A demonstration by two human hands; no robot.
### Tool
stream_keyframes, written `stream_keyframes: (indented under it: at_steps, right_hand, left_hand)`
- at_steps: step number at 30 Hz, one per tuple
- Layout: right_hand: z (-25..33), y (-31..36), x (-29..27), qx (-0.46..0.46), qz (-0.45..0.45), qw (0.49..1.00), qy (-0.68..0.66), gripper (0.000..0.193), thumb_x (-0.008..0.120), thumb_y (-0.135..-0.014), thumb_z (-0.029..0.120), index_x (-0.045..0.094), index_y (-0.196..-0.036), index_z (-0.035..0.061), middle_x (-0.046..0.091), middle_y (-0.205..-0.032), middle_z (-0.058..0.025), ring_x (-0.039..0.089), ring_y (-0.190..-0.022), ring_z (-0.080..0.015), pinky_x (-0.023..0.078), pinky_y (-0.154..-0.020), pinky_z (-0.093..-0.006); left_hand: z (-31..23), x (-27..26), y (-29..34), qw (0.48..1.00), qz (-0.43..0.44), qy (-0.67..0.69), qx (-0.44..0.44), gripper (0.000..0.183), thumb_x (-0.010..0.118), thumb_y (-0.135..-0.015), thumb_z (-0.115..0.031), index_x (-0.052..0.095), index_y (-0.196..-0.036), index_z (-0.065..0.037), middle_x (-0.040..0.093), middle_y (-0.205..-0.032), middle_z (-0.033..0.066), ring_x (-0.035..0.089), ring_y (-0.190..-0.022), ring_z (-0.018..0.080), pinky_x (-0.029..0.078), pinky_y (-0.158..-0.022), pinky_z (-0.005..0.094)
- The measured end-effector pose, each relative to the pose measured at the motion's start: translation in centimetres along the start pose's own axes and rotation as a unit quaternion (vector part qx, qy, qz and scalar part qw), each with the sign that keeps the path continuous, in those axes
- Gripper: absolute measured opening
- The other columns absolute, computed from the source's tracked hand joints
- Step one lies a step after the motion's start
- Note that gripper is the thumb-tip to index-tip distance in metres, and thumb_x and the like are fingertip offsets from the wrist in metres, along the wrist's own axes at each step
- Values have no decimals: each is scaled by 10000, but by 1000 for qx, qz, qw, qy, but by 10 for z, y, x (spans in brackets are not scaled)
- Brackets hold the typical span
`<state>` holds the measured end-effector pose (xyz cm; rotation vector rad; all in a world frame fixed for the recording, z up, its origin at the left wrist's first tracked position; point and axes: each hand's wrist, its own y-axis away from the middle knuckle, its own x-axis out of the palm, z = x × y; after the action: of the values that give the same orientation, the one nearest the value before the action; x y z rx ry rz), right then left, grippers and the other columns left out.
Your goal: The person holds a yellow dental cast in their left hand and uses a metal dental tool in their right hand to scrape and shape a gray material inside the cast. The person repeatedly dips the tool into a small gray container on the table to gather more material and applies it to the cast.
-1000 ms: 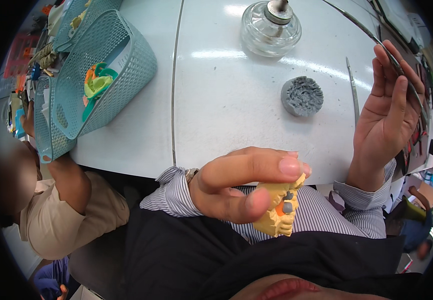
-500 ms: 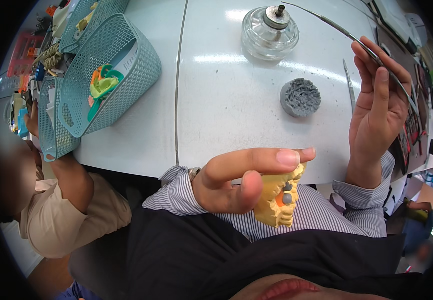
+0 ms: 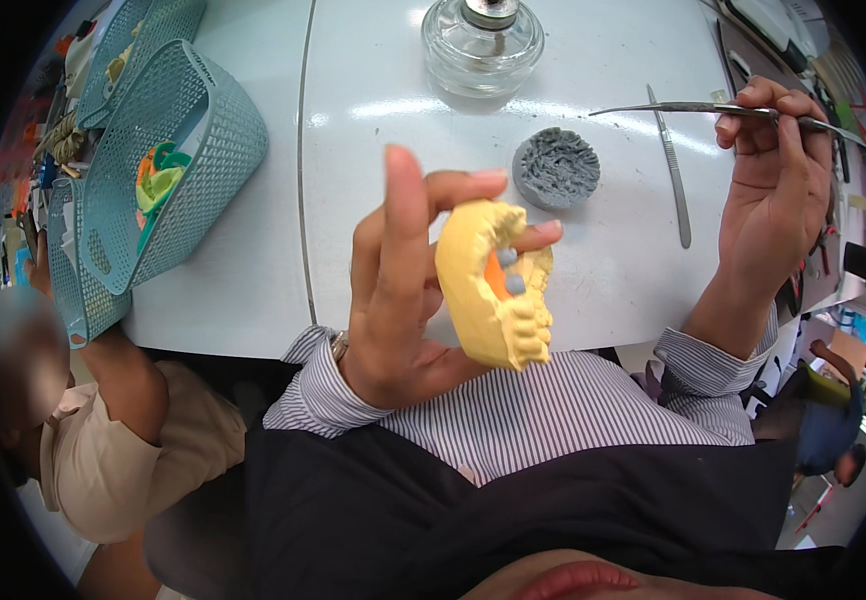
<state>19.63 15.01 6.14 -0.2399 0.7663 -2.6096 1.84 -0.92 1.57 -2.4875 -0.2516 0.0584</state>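
Note:
My left hand [image 3: 398, 290] grips a yellow dental model [image 3: 481, 300] near the table's front edge, with the index finger raised. Grey wax [image 3: 513, 270] covers two tooth spots on the model, beside an orange patch [image 3: 496, 276]. Between the fingertips of my right hand [image 3: 778, 180] is a slim metal wax carver [image 3: 698, 107]. It lies almost level, its thin tip pointing left, apart from the model. Beyond the model stands a round block of grey wax [image 3: 557, 168] with a gouged top.
A glass spirit lamp [image 3: 483, 50] stands at the back. A scalpel handle [image 3: 675, 185] lies right of the wax. Blue-green mesh baskets [image 3: 223, 150] holding impression trays [image 3: 158, 190] stand on the left. A co-worker [image 3: 123, 430] sits on my left.
My left hand has raised the dental model and turned it, lifting its index finger. The carver has swung from a slant to nearly level, its tip lower. The view has shifted.

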Motion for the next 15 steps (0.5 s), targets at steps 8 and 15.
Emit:
stream_keyframes:
  at_steps: [8, 15]
  right_hand:
    - [15, 4, 7, -58, 185, 970, 150, 115, 371, -833, -1, 366, -940, 42, 526, -849, -194, 507, -666, -162, 427, -589, -257]
    - [15, 7, 13, -78, 219, 957, 176, 137, 425, -825, -13, 353, -931, 35, 540, -819, -184, 504, -634, -144, 425, -569, -231]
  left_hand:
    - [2, -1, -1, 950, 115, 179, -228, 916, 729, -559, 0, 141, -1261, -10, 163, -1301, 200, 467, -1037, 310, 452, -835, 380]
    - [1, -1, -1, 924, 126, 201, -301, 902, 726, -549, 25, 182, -1265, -48, 143, -1322, 191, 460, -1049, 299, 431, -863, 379]
